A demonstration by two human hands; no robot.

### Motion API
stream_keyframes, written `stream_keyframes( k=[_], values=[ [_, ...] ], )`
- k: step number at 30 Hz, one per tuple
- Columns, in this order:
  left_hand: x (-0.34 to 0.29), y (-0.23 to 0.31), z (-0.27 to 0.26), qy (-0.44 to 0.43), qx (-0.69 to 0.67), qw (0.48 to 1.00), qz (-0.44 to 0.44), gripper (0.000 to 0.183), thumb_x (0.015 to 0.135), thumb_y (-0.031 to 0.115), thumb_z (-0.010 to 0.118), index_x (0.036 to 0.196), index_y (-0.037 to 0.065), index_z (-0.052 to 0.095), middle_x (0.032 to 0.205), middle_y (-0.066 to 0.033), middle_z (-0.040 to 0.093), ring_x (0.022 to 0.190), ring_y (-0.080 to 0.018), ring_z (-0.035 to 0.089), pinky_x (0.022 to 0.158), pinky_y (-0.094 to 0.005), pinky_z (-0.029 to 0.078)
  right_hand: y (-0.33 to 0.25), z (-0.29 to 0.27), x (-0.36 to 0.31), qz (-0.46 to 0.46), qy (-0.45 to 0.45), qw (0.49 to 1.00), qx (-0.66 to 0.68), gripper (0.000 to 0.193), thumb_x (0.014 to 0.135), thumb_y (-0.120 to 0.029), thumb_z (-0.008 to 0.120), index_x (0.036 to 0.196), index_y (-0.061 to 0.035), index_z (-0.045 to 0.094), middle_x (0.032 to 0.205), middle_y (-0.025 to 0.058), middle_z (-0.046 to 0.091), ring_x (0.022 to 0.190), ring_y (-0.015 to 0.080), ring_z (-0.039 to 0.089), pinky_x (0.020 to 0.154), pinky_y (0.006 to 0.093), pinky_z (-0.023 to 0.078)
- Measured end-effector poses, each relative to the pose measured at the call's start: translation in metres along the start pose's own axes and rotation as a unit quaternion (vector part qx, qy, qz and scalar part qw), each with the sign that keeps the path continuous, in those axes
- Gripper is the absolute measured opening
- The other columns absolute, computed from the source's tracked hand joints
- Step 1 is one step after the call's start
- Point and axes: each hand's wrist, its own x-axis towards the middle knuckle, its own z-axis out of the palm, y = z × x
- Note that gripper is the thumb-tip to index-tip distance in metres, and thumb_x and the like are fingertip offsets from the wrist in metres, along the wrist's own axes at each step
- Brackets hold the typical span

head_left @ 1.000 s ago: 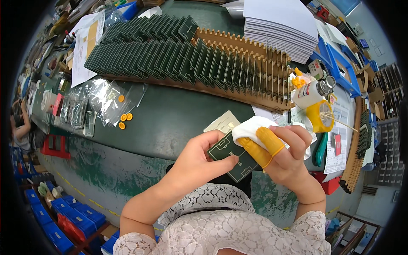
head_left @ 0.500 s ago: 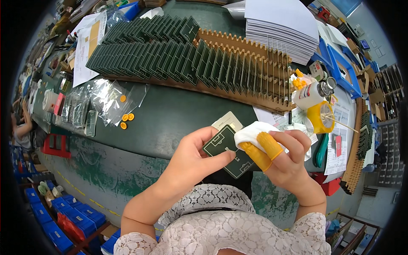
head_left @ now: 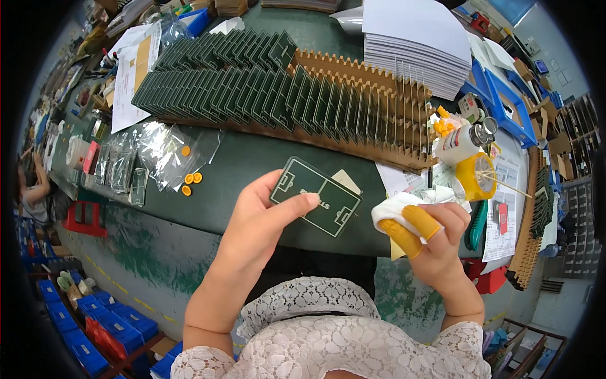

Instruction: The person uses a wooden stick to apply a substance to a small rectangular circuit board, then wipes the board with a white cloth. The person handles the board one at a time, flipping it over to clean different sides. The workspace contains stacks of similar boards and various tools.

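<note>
My left hand (head_left: 249, 218) grips a dark green rectangular plate (head_left: 309, 180) with white pitch-like lines, thumb across its face. Behind the plate's upper right edge a cream-coloured piece (head_left: 347, 180) shows in part. To the right, my right hand (head_left: 439, 243) is closed on a folded white cloth (head_left: 392, 208). Yellow finger covers (head_left: 420, 221) sit on two of its fingers. A small gap lies between cloth and plate. Beyond both hands, many similar green plates (head_left: 252, 95) stand upright in slotted wooden racks (head_left: 341, 63).
Orange caps (head_left: 187, 189) and clear plastic bags (head_left: 167, 148) lie left on the green table (head_left: 221, 202). At right stand a white metal-topped bottle (head_left: 464, 140), a yellow tape roll (head_left: 475, 177) and a green cutter (head_left: 478, 226). A paper stack (head_left: 410, 38) is at the back.
My left hand has moved left and up with the plate, which has turned and lies flatter to view. The cloth in my right hand has come off the plate, moving right and slightly down.
</note>
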Motion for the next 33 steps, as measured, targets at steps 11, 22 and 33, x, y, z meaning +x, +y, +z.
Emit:
stream_keyframes(
  k=[11, 22, 33],
  values=[
    [-0.007, 0.008, -0.007, 0.048, 0.039, 0.996, 0.07, 0.027, 0.086, -0.002, 0.064, 0.112, -0.005, 0.06, 0.104, -0.01, 0.067, 0.096, -0.0159, 0.065, 0.091, -0.0311, 0.05, 0.036, -0.013, 0.006, 0.391, 0.026, 0.754, 0.527, 0.022, 0.096, -0.016, 0.065, 0.112, -0.0017, 0.07, 0.114, 0.003, 0.062, 0.105, 0.0121, 0.056, 0.091, 0.0278, 0.044],
    [-0.015, 0.005, -0.011, 0.032, 0.031, 0.996, 0.079, 0.029, 0.085, -0.003, 0.063, 0.114, -0.007, 0.059, 0.103, -0.0114, 0.068, 0.095, -0.0179, 0.066, 0.09, -0.0342, 0.051, 0.052, -0.045, 0.01, 0.419, -0.029, 0.768, 0.484, 0.022, 0.098, -0.023, 0.064, 0.103, -0.0021, 0.07, 0.1, 0.0005, 0.066, 0.093, 0.0073, 0.059, 0.083, 0.024, 0.047],
    [-0.013, 0.0, -0.013, 0.018, 0.029, 0.997, 0.069, 0.031, 0.085, -0.003, 0.065, 0.115, -0.006, 0.058, 0.104, -0.0115, 0.067, 0.096, -0.018, 0.065, 0.091, -0.0343, 0.051, 0.063, -0.054, -0.001, 0.484, 0.024, 0.707, 0.515, 0.026, 0.102, -0.024, 0.057, 0.112, -0.0022, 0.066, 0.097, -0.004, 0.065, 0.089, 0.0039, 0.058, 0.08, 0.0219, 0.047]
  ],
)
